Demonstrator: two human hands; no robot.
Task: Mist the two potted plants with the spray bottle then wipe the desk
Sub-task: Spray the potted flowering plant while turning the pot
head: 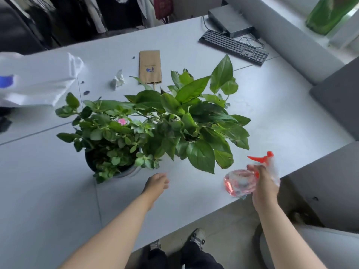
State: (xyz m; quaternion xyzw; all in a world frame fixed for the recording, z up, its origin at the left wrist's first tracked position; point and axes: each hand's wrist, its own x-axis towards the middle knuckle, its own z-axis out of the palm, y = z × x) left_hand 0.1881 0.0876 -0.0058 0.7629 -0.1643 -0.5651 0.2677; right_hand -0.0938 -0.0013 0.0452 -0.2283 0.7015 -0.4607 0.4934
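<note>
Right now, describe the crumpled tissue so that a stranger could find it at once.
Start at the white desk and find the two potted plants in its middle. Look past them to the flat brown paper bag; the tissue lies just left of it. It is the only small, white, crumpled wad there, far smaller than the big white bag at the left edge.

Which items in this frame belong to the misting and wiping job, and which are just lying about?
Part of the job:
- spray bottle, gripped by the right hand
- small-leaved plant with a pink flower
- large-leaved plant
- desk
- crumpled tissue, possibly for wiping

Lying about:
- brown paper bag
- keyboard
- white bag
- left hand, empty
</note>
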